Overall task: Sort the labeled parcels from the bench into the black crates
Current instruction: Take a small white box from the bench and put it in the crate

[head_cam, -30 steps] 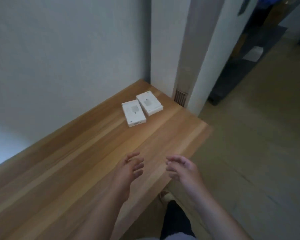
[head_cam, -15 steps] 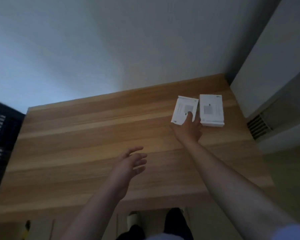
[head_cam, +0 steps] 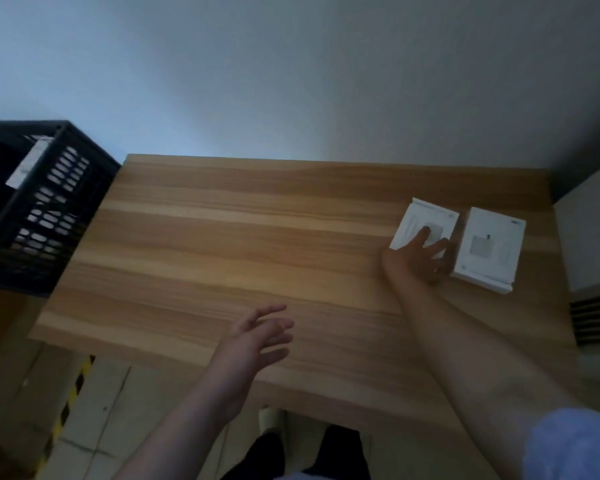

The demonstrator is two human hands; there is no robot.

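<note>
Now, compared with half a second ago, the right hand (head_cam: 420, 256) has settled further onto the left box (head_cam: 421, 225): before, one fingertip reached its near edge; at present the spread fingers lie across its near half, with the thumb at its left near corner. Whether the fingers press down or only rest there cannot be told. The view has also swung left, so the black crate (head_cam: 45, 209) shows far more of its slotted wall than the sliver seen earlier.

Both boxes are white and flat and lie at the far right end of the wooden bench (head_cam: 239, 244). The right box (head_cam: 487, 249) sits just beside the left one, a narrow gap between them, and nothing touches it. Each box carries a grey square label on its top face. The right box also has a small coloured mark at its far right corner; no writing on either can be read.

The left hand (head_cam: 260, 336) hovers over the near edge of the bench, fingers loosely spread, holding nothing, well apart from the boxes.

The crate stands off the left end of the bench. A pale tag (head_cam: 28, 164) on its rim is too blurred to read. Yellow-and-black tape (head_cam: 71, 389) runs along the floor below.
</note>
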